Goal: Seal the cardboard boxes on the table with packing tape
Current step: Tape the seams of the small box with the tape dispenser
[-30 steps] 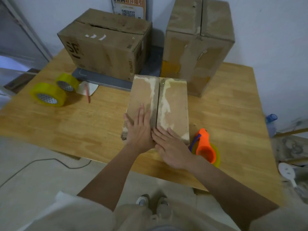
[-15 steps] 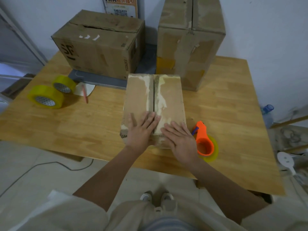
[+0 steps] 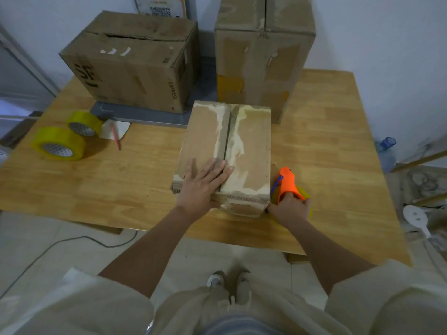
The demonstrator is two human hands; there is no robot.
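A small cardboard box lies near the front of the wooden table, its two top flaps closed with a bare seam down the middle. My left hand presses flat on the near end of the left flap, fingers straight and reaching across the seam. Just right of the box, my right hand grips an orange tape dispenser loaded with a yellow roll, resting on the table.
Two larger cardboard boxes stand at the back: a wide one on a grey board and a tall one behind the small box. Two yellow tape rolls and a red pen lie at the left.
My right hand has left the box top and moved right to take hold of the orange dispenser. My left hand stays pressed on the flaps.
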